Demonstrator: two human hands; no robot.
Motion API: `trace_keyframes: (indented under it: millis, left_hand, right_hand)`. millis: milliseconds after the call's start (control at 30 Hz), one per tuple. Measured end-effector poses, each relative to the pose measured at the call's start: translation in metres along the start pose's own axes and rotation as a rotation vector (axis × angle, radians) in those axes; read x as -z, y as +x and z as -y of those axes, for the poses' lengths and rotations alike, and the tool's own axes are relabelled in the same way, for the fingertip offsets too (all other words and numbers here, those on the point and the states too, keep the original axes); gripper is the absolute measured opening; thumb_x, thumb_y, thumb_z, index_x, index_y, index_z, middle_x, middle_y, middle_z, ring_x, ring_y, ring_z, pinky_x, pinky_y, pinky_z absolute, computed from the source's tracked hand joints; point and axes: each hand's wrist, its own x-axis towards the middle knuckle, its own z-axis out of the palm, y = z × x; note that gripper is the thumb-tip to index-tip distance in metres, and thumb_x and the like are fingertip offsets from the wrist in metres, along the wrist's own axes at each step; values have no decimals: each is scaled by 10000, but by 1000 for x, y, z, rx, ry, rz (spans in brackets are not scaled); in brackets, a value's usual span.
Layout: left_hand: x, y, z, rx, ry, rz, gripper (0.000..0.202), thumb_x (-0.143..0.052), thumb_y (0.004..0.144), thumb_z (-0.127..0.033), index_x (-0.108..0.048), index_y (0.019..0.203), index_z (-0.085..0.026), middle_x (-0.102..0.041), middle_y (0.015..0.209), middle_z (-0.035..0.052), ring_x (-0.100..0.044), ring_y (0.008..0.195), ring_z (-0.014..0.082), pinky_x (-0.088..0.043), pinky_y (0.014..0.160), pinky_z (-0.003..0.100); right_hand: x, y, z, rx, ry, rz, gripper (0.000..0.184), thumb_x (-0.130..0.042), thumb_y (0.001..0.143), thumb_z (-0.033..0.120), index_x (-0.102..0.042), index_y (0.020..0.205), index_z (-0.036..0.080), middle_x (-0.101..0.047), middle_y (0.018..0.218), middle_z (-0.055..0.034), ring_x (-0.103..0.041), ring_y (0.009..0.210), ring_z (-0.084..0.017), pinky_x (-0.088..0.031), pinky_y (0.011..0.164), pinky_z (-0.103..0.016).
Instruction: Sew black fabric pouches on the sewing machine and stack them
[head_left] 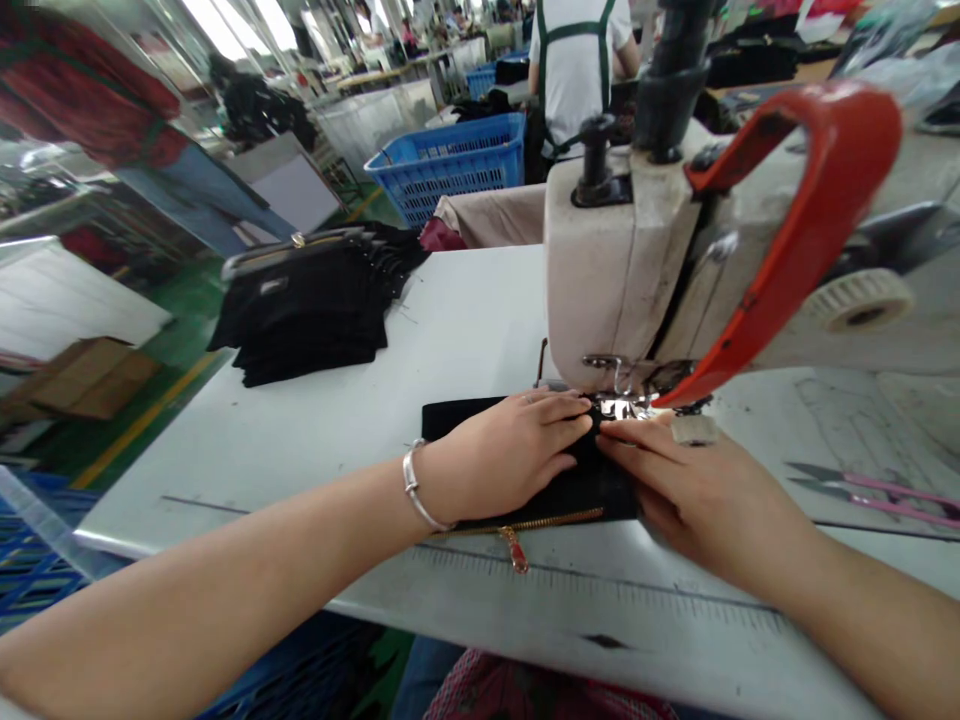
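A black fabric piece (457,418) with a gold zipper (540,523) along its near edge lies on the white table (300,430) under the sewing machine (622,260). My left hand (510,450), a silver bracelet on its wrist, lies flat on the fabric with fingers stretched toward the presser foot (622,405). My right hand (690,490) presses flat on the fabric's right side, fingertips just in front of the needle area. The two sets of fingertips almost meet.
A stack of black fabric pieces (315,310) sits at the table's back left. Pink-handled snips (870,488) lie at the right. A blue basket (457,160) and a person in a white shirt (577,50) stand behind. A red guard (810,210) curves over the machine.
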Motion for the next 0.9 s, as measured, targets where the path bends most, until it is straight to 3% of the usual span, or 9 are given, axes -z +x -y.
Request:
trace_keyframes:
  millis: [167, 300, 467, 667, 900]
  left_hand:
    - [7, -18, -36, 62, -132, 21, 470, -599, 959, -431, -592, 1293, -100, -643, 1269, 131, -591, 1169, 271, -524, 1044, 409]
    - [-4, -25, -46, 106, -141, -35, 374, -620, 956, -333, -610, 1262, -119, -655, 1210, 111, -596, 1135, 264, -546, 1022, 430]
    - [-17, -30, -50, 96, -126, -125, 352, -555, 989, -261, -586, 1298, -95, -635, 1294, 133, -569, 1246, 251, -525, 1089, 412]
    - [-22, -30, -41, 34, -129, -158, 373, -537, 991, -284, -581, 1305, -87, -643, 1310, 133, -587, 1250, 245, -504, 1121, 412]
    - [-23, -16, -12, -27, -132, -202, 338, -536, 988, -283, -585, 1286, -131, -660, 1280, 127, -612, 1217, 235, -516, 1088, 435]
  right_hand:
    - [10, -4, -9, 78, 104, 79, 269, -516, 918, 128, -698, 1110, 181, -701, 1071, -93, -632, 937, -254, -496, 785, -440]
    - [12, -4, -13, 111, 109, 124, 262, -545, 914, 151, -718, 1103, 201, -691, 1026, -80, -624, 902, -243, -479, 771, -438]
    - [8, -5, -8, 132, 114, 57, 281, -517, 903, 97, -708, 1102, 152, -722, 1080, -90, -649, 931, -234, -509, 805, -424]
    - [3, -7, 0, 103, 54, 40, 294, -506, 897, 80, -692, 1118, 128, -713, 1143, -106, -644, 971, -263, -525, 849, -461]
    - [3, 0, 0, 4, -85, 51, 328, -508, 888, 116, -660, 1178, 136, -686, 1006, -109, -609, 905, -279, -474, 741, -423]
